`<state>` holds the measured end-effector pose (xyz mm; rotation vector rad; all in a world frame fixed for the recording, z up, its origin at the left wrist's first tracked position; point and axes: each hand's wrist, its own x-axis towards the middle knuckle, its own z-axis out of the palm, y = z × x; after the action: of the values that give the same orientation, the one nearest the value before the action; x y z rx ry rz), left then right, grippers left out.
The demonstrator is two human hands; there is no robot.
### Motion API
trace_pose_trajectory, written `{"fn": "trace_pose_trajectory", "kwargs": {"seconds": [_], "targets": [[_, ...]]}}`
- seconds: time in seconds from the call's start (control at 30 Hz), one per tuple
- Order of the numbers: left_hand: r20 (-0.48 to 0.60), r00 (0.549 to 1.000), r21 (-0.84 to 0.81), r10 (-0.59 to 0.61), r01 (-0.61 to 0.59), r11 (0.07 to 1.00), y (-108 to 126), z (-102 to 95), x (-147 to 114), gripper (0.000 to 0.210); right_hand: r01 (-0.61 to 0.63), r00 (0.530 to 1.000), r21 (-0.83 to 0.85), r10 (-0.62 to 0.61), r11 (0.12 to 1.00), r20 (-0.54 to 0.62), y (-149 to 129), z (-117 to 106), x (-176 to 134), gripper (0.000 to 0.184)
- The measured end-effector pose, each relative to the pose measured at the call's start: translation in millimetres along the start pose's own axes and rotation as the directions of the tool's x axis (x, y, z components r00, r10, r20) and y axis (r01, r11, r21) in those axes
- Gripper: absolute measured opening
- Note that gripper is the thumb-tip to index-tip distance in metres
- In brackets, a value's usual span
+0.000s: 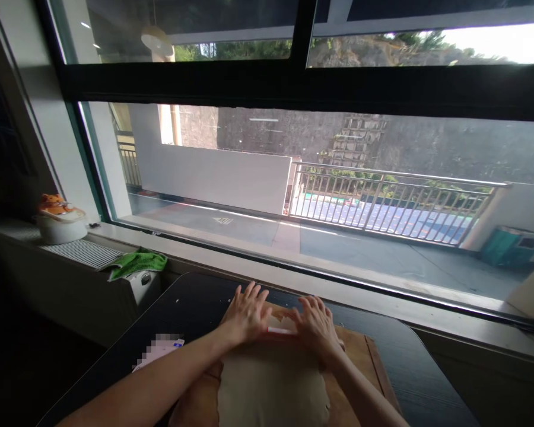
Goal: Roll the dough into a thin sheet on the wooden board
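Observation:
A wide sheet of pale dough [271,385] lies over a wooden board [369,367] on the dark table. Across its far part runs a rolling pin [283,330], pale with a red line, mostly hidden under my palms. My left hand [248,314] rests on the pin's left part, fingers stretched forward and spread. On the right part lies my right hand [315,325], its fingers also extended and apart. Between the hands, a bit of dough with a ragged edge shows beyond the pin.
The dark table [427,379] stands against a window sill [267,267]. A pinkish packet [160,351], partly blurred, lies left of my forearm. Farther left, a green cloth [137,263] and a white container [62,224] with an orange item on top sit on a low white unit.

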<state>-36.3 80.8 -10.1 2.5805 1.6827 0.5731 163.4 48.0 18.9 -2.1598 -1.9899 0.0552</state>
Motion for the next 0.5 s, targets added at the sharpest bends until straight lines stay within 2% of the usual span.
{"fn": "trace_pose_trajectory", "kwargs": {"seconds": [0.07,0.13,0.2,0.27,0.37,0.43,0.5], "targets": [[0.053,0.994,-0.001,-0.093,0.094,0.996,-1,-10.3,23,0.056,-0.063,0.998,0.012,0.064,0.998,-0.014,-7,-8,20,0.052],[0.082,0.988,0.016,-0.130,0.129,0.991,-1,-15.0,30,0.056,-0.081,0.997,0.015,0.081,0.997,-0.011,-10,-11,28,0.053],[0.100,0.990,0.021,-0.095,0.093,0.995,0,-13.7,16,0.055,-0.052,0.998,0.019,0.052,0.998,0.031,-8,-8,17,0.053],[0.087,0.996,0.011,-0.018,0.017,1.000,3,-8.5,-11,0.053,0.029,0.997,0.017,-0.030,0.999,0.073,-1,-1,-6,0.050],[0.001,0.998,0.014,0.064,-0.064,0.998,5,-1.9,-37,0.048,0.155,0.988,-0.024,-0.154,0.988,0.027,8,8,-33,0.045],[-0.029,0.997,0.027,0.069,-0.068,0.997,3,-2.2,-28,0.048,0.176,0.983,-0.048,-0.178,0.983,-0.047,9,7,-29,0.044],[-0.022,0.999,0.034,0.031,-0.031,0.999,0,-5.7,-2,0.048,0.142,0.985,-0.036,-0.145,0.989,-0.090,4,2,-6,0.044]]}}
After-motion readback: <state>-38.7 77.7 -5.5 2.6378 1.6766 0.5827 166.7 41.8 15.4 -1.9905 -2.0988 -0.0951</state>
